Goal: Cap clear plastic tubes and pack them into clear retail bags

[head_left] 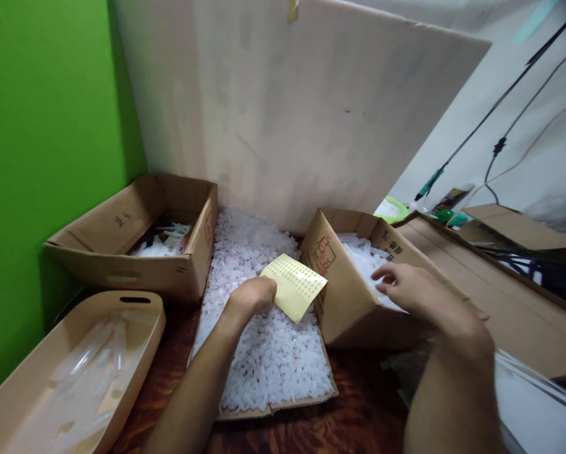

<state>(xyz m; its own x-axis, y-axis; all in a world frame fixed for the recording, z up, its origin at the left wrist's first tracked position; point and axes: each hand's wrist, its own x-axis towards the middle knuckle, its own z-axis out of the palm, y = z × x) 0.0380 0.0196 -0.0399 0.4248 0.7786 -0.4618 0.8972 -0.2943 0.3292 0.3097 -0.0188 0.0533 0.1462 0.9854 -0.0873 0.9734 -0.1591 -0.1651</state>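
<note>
My left hand (254, 294) is closed on the near left edge of a pale yellow sticker sheet (298, 285) dotted with rows of small round stickers. Below the sheet, a shallow cardboard tray (277, 407) holds a thick layer of small white translucent plastic pieces (259, 366). My right hand (406, 287) reaches over the near rim of a cardboard box (334, 290) with red and black writing. Its fingers are apart and slightly curled, with nothing seen in them. Inside that box lie white translucent plastic parts (358, 252), close under the fingertips.
A second cardboard box (93, 265) with mixed small items stands at the back left. A beige plastic basket (154, 321) with clear tubes is at the front left. A large pale board (273, 113) rises behind. More cardboard (514, 302) and hanging cables (498, 148) are on the right.
</note>
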